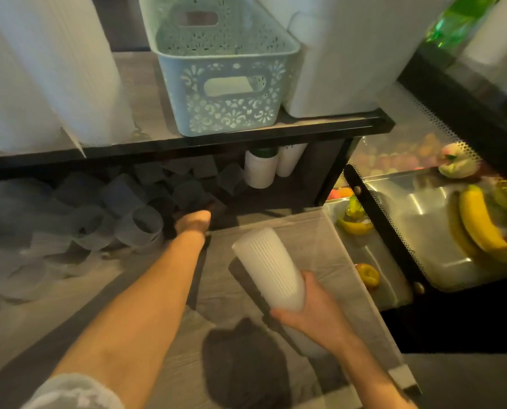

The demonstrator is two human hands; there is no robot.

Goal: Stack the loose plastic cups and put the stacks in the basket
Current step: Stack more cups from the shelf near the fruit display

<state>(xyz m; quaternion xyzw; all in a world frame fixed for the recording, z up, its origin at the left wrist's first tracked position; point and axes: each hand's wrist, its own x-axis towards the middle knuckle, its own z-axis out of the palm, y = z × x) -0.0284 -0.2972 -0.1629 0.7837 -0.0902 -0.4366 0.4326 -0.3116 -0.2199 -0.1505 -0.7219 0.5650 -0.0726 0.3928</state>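
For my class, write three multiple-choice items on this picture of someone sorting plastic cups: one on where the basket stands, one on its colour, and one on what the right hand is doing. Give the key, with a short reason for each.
1. Where does the basket stand?
A. On the upper shelf
B. On the floor
C. Inside the fruit case

2. What colour is the basket?
A. Red
B. Pale blue-green
C. Black

3. What is the right hand doing?
A. Hanging idle
B. Gripping a stack of cups
C. Holding a banana

Key:
1 A, it sits on the shelf above the loose cups.
2 B, its patterned walls are pale blue-green.
3 B, its fingers curl round the white stack of cups, while the left hand reaches toward the loose cups under the shelf.
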